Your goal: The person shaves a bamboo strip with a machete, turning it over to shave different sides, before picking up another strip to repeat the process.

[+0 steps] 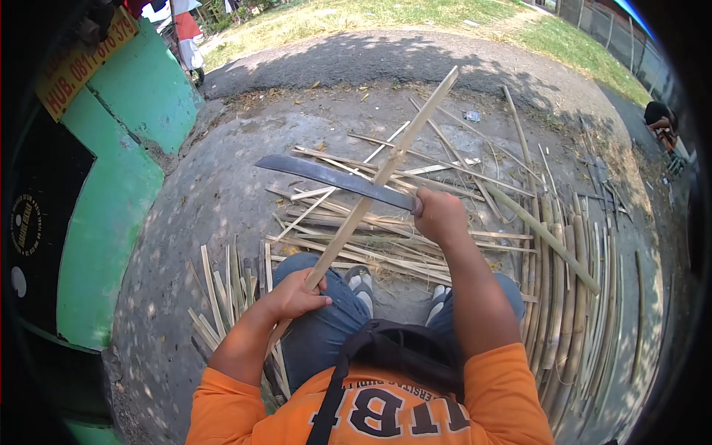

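Observation:
My left hand (298,295) is closed round the lower part of a long bamboo strip (343,236), which slants up and away to the right. In my right hand (440,215) is the handle of a machete (319,173). Its dark, broad blade points left and crosses the strip about midway along, overlapping it in this view. A knot or node (397,157) shows on the strip just above the blade. Beneath both hands, many split bamboo strips (393,248) lie in a loose heap in front of my feet.
Bamboo poles (556,297) lie lengthwise on my right, and a thicker pole (545,236) slants over them. More split strips (222,289) stand by my left knee. A green wall (111,245) rises at the left. A person (658,119) is at the far right.

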A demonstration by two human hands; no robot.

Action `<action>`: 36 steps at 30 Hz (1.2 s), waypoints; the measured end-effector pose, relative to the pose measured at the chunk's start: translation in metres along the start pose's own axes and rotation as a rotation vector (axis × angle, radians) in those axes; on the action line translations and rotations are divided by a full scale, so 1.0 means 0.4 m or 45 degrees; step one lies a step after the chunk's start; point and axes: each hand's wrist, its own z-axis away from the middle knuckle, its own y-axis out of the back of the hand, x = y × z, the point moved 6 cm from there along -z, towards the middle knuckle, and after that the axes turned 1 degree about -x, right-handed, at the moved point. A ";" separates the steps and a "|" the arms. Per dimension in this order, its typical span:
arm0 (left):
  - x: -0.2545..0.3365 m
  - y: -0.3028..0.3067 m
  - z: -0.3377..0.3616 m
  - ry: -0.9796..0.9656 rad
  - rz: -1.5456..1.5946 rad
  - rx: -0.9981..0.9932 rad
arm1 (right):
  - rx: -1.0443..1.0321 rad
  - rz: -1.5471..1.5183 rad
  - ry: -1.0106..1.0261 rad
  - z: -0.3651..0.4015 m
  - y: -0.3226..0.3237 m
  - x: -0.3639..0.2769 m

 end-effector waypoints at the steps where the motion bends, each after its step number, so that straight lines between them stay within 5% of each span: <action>1: 0.002 0.001 -0.002 0.003 -0.018 0.005 | 0.002 0.009 -0.002 0.001 -0.001 0.003; 11: -0.007 0.006 0.006 0.039 0.034 0.033 | 0.001 -0.117 0.098 0.027 -0.002 -0.091; 15: -0.011 0.001 -0.001 0.015 -0.011 0.042 | 0.025 -0.080 0.431 0.063 -0.018 -0.170; 19: -0.018 0.001 0.004 -0.032 -0.052 0.032 | -0.131 0.099 0.256 0.041 -0.013 -0.122; 25: -0.015 -0.003 0.010 0.032 -0.047 -0.003 | 0.114 -0.162 -0.324 -0.014 0.036 0.100; 36: -0.009 -0.010 0.002 -0.001 -0.041 0.025 | -0.256 -0.045 0.263 0.052 -0.010 -0.121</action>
